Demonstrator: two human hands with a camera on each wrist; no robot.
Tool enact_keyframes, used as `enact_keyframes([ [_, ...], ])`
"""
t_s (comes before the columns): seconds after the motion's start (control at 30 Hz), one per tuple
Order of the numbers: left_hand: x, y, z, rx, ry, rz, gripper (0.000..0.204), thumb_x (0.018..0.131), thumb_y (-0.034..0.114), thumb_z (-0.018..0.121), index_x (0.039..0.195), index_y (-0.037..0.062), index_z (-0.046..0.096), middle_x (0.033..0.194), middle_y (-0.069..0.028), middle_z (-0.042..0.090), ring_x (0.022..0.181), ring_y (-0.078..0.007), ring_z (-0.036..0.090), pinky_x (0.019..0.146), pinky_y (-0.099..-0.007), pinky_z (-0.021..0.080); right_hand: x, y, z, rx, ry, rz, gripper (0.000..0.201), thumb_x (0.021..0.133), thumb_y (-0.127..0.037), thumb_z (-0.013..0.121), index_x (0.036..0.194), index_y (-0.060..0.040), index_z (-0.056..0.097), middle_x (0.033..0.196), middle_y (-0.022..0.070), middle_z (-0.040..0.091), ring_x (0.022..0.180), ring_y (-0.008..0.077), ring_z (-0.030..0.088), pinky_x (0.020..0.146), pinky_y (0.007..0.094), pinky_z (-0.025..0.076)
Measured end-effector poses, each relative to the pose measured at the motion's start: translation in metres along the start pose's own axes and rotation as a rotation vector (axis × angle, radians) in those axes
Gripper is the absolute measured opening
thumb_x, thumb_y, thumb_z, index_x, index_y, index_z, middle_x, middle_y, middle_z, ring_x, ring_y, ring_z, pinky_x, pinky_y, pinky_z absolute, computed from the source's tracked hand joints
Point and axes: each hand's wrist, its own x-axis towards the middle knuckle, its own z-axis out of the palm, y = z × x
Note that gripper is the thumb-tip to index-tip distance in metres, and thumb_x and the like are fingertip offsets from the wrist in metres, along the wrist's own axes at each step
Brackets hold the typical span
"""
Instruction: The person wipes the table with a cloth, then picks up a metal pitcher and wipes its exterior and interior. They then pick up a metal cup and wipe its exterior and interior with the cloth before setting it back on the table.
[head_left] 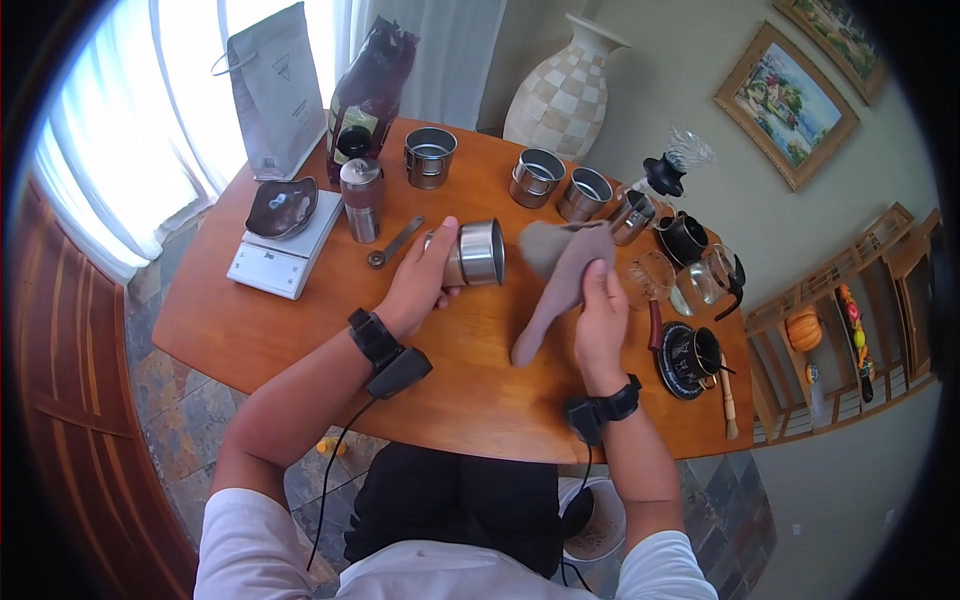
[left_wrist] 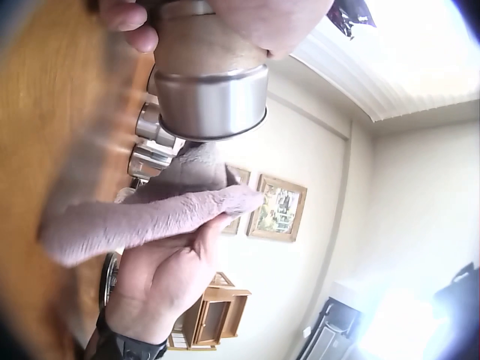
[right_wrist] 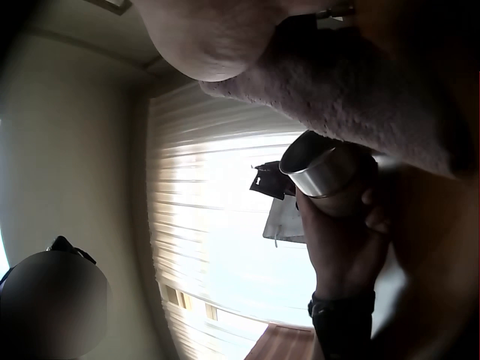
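Above the table, left fingers round a tilted metal cup, right fingers pinching cloth

White short-sleeved shirt, black trousers, and a black strap with a boxy black device on each wrist (thin black cables trailing).

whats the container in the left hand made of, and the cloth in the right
Container: looks like smooth metal, probably stainless steel, from its silvery shine; its brown band could be wood or plastic. Cloth: matte, textured fabric, perhaps microfibre, since it droops softly.
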Motion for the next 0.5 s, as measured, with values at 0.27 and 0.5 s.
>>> enact_keyframes([
  [0.27, -0.008, 0.002, 0.011, -0.063, -0.012, -0.013, 0.054, 0.106, 0.06, 0.041, 0.119, 0.0096, 0.053, 0.087, -0.0029, 0.059, 0.063, -0.0087, 0.054, 0.05, -0.0213, 0.041, -0.006, 0.002, 0.008, -0.75, -0.004, -0.532, 0.049, 0.104, -0.037, 0.06, 0.133, 0.0015, 0.052, 0.12, 0.0125, 0.063, 0.11, 0.0275, 0.058, 0.102, 0.0408, 0.041],
  [0.5, -0.007, 0.004, 0.005, -0.066, -0.111, -0.005, 0.054, 0.106, 0.061, 0.041, 0.114, 0.0103, 0.056, 0.082, -0.0011, 0.059, 0.063, -0.0082, 0.055, 0.049, -0.0219, 0.039, -0.015, -0.002, 0.021, -0.481, -0.057, -0.433, 0.062, 0.099, -0.036, 0.067, 0.139, 0.0047, 0.043, 0.128, 0.0216, 0.058, 0.118, 0.037, 0.053, 0.104, 0.046, 0.039],
])
